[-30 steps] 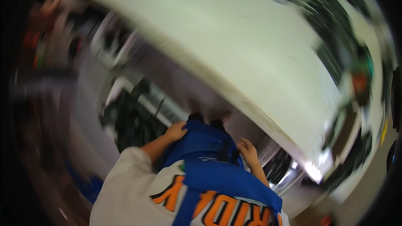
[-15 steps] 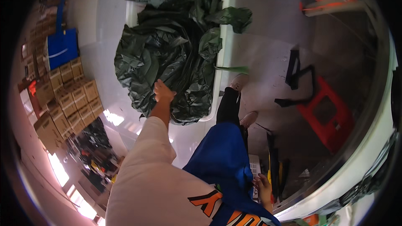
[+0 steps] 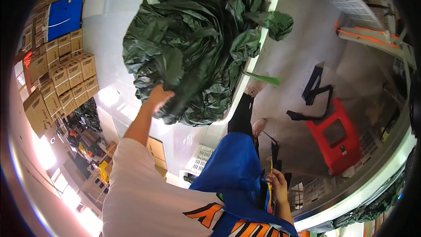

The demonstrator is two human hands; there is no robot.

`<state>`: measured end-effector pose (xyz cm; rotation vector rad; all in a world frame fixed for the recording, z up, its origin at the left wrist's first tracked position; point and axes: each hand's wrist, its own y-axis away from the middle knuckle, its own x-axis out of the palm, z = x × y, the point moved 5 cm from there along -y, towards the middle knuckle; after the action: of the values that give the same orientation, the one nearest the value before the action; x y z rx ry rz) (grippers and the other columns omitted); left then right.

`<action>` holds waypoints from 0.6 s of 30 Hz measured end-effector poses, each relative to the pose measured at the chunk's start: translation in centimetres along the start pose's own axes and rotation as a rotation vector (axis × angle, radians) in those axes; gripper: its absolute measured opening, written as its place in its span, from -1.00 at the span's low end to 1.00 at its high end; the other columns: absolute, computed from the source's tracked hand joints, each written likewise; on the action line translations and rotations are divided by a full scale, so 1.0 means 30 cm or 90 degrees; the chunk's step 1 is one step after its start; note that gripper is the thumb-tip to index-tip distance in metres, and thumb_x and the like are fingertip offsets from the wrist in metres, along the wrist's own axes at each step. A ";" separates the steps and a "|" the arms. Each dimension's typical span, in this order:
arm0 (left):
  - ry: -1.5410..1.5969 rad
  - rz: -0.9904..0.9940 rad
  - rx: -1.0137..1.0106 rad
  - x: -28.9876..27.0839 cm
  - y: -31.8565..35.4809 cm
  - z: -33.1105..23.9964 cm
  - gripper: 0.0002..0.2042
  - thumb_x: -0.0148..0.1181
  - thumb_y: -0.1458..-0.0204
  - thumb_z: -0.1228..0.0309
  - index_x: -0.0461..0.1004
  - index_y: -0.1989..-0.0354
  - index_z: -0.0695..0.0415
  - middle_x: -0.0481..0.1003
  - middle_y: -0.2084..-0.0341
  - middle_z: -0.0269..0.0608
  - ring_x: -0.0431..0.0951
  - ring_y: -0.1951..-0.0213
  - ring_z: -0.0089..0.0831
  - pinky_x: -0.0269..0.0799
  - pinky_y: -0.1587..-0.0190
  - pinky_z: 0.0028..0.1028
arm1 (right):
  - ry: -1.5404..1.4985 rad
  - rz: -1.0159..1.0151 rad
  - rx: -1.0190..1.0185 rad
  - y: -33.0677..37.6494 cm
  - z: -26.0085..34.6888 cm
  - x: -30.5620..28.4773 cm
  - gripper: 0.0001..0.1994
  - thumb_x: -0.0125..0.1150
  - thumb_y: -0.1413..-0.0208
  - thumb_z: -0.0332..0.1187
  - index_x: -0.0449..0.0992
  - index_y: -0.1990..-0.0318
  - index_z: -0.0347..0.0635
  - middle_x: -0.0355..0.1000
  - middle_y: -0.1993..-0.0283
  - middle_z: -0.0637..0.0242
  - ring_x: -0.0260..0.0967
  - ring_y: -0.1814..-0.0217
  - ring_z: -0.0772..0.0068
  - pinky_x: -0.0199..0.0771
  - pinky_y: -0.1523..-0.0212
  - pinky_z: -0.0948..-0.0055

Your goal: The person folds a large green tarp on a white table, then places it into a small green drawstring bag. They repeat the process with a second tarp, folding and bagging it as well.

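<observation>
A person's left hand (image 3: 158, 97) is reaching onto a heap of dark green plastic sheeting (image 3: 197, 44) filling a white bin (image 3: 263, 48), grip open; the right hand (image 3: 277, 185) is gripping a thin yellow tool (image 3: 270, 191).

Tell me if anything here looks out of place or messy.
The crumpled dark green plastic sheeting overflows the white bin, hanging over its rim, where the left hand reaches it. A loose green scrap lies on the floor beside the bin.
</observation>
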<state>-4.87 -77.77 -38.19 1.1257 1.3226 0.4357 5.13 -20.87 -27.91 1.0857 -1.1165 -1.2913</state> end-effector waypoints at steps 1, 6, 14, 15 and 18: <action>0.165 0.051 -0.030 0.040 0.090 -0.018 -0.61 0.26 0.11 0.45 0.43 0.05 0.28 0.53 0.24 -0.07 0.49 0.21 -0.30 0.40 0.13 -0.29 | 0.010 0.014 -0.014 0.017 0.038 0.035 -0.67 0.08 -0.20 -0.37 0.33 -0.09 -0.26 0.46 0.17 0.30 0.43 0.20 0.53 0.39 0.19 0.59; 0.517 0.247 0.037 0.064 0.582 -0.342 -0.46 0.13 0.11 0.60 0.23 -0.14 0.31 0.44 0.07 -0.07 0.45 0.06 -0.29 0.33 -0.07 -0.31 | 0.021 0.180 -0.142 0.165 0.326 0.266 -0.61 0.05 -0.23 -0.34 0.27 -0.17 -0.26 0.40 -0.01 0.21 0.39 0.01 0.38 0.36 -0.03 0.47; 0.857 0.411 0.168 -0.198 1.350 -0.508 -0.29 0.14 0.22 0.61 0.13 -0.26 0.23 0.36 -0.09 0.00 0.41 -0.09 -0.13 0.34 -0.14 -0.23 | 0.003 0.368 0.070 0.355 0.499 0.698 -0.23 0.02 -0.18 0.09 -0.18 -0.40 0.01 -0.21 -0.45 0.16 -0.05 -0.40 0.11 0.07 -0.29 0.05; 0.900 0.463 0.218 -0.215 1.429 -0.507 -0.25 0.17 0.26 0.57 0.12 -0.27 0.22 0.35 -0.10 0.00 0.40 -0.11 -0.12 0.33 -0.15 -0.22 | -0.064 0.433 0.096 0.385 0.507 0.762 -0.23 0.06 -0.15 0.10 -0.11 -0.38 -0.02 -0.10 -0.41 0.16 0.01 -0.37 0.12 0.09 -0.28 0.04; 0.944 0.417 0.279 -0.231 1.569 -0.496 -0.19 0.23 0.27 0.50 0.08 -0.29 0.21 0.28 -0.17 -0.02 0.32 -0.17 -0.10 0.29 -0.19 -0.17 | -0.279 0.684 0.145 0.505 0.557 0.949 -0.26 0.21 -0.07 0.01 0.05 -0.32 -0.04 0.19 -0.27 0.19 0.19 -0.25 0.15 0.21 -0.22 0.01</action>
<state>-4.76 -56.45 6.87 1.6659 2.3382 1.7569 -9.80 -48.93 -10.33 0.2011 -1.8466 -0.5269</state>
